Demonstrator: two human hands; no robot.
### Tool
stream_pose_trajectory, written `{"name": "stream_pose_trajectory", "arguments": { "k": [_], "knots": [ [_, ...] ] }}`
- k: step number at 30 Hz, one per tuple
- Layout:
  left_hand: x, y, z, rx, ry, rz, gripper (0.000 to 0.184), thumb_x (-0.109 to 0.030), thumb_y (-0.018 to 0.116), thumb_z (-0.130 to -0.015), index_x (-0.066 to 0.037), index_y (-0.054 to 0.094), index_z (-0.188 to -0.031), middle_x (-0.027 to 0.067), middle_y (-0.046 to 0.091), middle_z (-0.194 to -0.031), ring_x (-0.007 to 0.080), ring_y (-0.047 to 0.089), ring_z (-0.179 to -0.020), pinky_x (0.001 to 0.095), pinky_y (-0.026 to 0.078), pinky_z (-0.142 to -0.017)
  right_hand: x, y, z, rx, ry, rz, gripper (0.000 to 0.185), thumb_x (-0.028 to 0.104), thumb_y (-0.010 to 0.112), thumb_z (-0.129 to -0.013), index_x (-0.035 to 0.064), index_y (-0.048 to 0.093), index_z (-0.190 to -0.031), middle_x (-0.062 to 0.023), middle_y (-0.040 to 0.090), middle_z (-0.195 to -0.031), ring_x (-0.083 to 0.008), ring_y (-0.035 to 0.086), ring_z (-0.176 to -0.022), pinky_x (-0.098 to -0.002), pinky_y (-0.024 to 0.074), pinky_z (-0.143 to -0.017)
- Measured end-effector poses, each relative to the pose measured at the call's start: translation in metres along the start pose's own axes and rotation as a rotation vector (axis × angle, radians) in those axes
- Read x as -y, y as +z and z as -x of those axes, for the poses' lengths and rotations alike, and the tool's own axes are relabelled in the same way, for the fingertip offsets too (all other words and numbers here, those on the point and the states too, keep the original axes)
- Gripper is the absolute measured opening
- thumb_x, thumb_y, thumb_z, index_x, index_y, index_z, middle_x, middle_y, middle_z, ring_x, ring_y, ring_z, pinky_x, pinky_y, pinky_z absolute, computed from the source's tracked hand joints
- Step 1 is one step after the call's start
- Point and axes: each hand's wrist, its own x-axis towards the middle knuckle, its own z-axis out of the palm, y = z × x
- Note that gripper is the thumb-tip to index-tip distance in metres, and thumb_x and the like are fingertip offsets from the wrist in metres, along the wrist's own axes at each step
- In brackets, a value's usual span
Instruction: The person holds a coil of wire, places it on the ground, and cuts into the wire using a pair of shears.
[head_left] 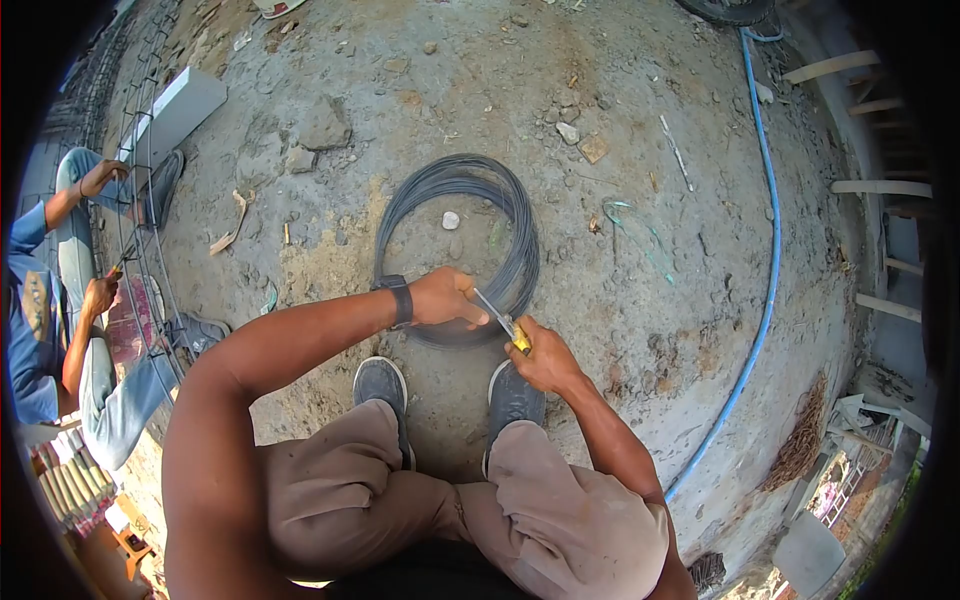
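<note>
A coil of dark grey wire (512, 200) lies on the ground in front of my shoes. My left hand (448, 298), with a dark watch on its wrist, is over the near side of the coil. Its fingers are curled at the tip of a metal shaft; whether they also grip wire is hidden. My right hand (545, 358) is closed around the yellow and black handle of what looks like a screwdriver (520, 338), its shaft slanting up and left to my left hand. Inside the ring of wire sits a small white stone (450, 220).
At the left, another person (40, 320) sits beside a long cage of steel bars (150, 220), hands on it. A white block (185, 105) stands behind. A blue hose (765, 250) runs down the right side. Broken stones (322, 125) and debris lie on rough ground.
</note>
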Motion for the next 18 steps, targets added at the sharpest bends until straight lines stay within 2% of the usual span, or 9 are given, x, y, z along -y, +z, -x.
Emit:
{"name": "stream_pose_trajectory", "arguments": {
  "k": [2, 4, 8, 11, 18],
  "knots": [
    [-0.001, -0.002, 0.004, 0.005, 0.009, 0.032, 0.021, -0.023, 0.082, -0.090, -0.004, 0.073, -0.089, -0.0019, 0.068, -0.079, 0.0078, 0.054, -0.070, 0.0281, 0.042, -0.063, -0.005, -0.001, 0.000, -0.003, -0.018, 0.011, 0.031, 0.025, 0.066, -0.095, 0.0014, 0.053, -0.111, -0.0281, 0.065, -0.086, -0.0476, 0.064, -0.082, -0.0510, 0.0485, -0.074],
    [0.003, -0.002, 0.002, 0.011, 0.030, 0.140, 0.019, -0.022, 0.079, -0.093, -0.005, 0.072, -0.090, -0.0031, 0.066, -0.077, 0.0072, 0.052, -0.069, 0.0287, 0.041, -0.062, 0.002, -0.006, 0.000, 0.032, 0.030, 0.025, 0.031, 0.026, 0.066, -0.094, 0.0014, 0.054, -0.111, -0.0289, 0.067, -0.093, -0.0495, 0.065, -0.090, -0.0537, 0.0492, -0.079],
    [0.011, -0.001, 0.002, -0.064, 0.068, 0.049, 0.019, -0.022, 0.077, -0.095, -0.004, 0.073, -0.091, -0.0025, 0.067, -0.079, 0.0072, 0.054, -0.070, 0.0279, 0.042, -0.063, -0.001, -0.005, 0.000, 0.045, 0.006, 0.036, 0.035, 0.027, 0.065, -0.093, 0.0014, 0.054, -0.115, -0.0290, 0.068, -0.100, -0.0500, 0.066, -0.097, -0.0547, 0.0497, -0.083],
    [0.013, 0.003, -0.002, -0.096, 0.087, -0.033, 0.019, -0.021, 0.077, -0.095, -0.003, 0.073, -0.091, -0.0009, 0.070, -0.081, 0.0075, 0.057, -0.072, 0.0271, 0.045, -0.064, -0.017, 0.008, -0.001, 0.025, -0.069, 0.014, 0.040, 0.026, 0.065, -0.095, 0.0039, 0.051, -0.125, -0.0245, 0.066, -0.102, -0.0434, 0.065, -0.097, -0.0493, 0.0492, -0.084],
    [0.009, 0.002, -0.003, -0.092, 0.074, 0.032, 0.019, -0.019, 0.080, -0.093, -0.002, 0.073, -0.092, 0.0015, 0.071, -0.081, 0.0083, 0.059, -0.072, 0.0269, 0.046, -0.064, -0.010, 0.006, -0.009, 0.062, -0.093, -0.027, 0.043, 0.024, 0.064, -0.094, 0.0046, 0.049, -0.129, -0.0221, 0.065, -0.102, -0.0401, 0.065, -0.099, -0.0478, 0.0493, -0.086]
  ]
}}
